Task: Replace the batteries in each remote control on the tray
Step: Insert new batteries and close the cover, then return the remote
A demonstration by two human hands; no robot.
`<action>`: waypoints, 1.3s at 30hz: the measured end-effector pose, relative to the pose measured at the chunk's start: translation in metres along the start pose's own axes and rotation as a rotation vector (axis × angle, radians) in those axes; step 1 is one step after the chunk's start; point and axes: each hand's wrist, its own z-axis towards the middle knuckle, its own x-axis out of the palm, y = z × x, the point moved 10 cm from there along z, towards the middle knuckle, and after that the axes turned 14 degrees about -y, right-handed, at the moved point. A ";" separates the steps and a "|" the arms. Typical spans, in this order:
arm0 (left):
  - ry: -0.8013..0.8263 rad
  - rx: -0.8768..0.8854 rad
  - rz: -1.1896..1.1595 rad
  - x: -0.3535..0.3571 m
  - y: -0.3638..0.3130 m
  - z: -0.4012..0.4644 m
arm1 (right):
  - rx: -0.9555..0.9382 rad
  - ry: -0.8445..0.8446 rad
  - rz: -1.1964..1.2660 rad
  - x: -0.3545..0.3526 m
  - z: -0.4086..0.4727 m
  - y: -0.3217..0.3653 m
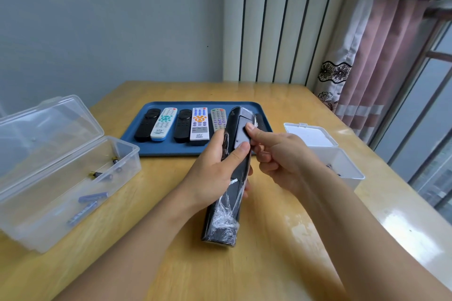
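Observation:
A long black remote (228,205) wrapped in clear film is held back side up above the table, its lower end near the wood. My left hand (215,173) grips it round the middle, thumb lying on the battery cover (241,133). My right hand (276,156) meets it from the right, with its forefinger tip on the cover and the other fingers curled. Behind, a blue tray (161,151) carries several remotes: two black ones, a white and teal one (164,124), a white one with orange keys (200,124) and a grey one (218,118).
An open clear plastic box (61,178) at the left holds several batteries (93,197). A white open-lidded box (340,161) stands at the right. Curtain and window run along the table's right edge. Bare wooden tabletop lies in front of me.

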 end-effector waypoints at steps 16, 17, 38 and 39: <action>-0.001 0.045 0.006 0.001 0.001 0.002 | -0.014 -0.041 -0.030 -0.007 -0.007 0.007; 0.009 0.039 0.003 0.002 0.001 0.002 | 0.015 -0.023 -0.013 -0.006 -0.007 0.005; 0.060 0.032 0.000 0.006 -0.002 -0.001 | 0.159 0.062 -0.043 -0.006 -0.001 -0.006; 0.061 0.030 -0.001 0.006 -0.001 -0.001 | 0.159 0.042 -0.035 -0.007 -0.001 -0.006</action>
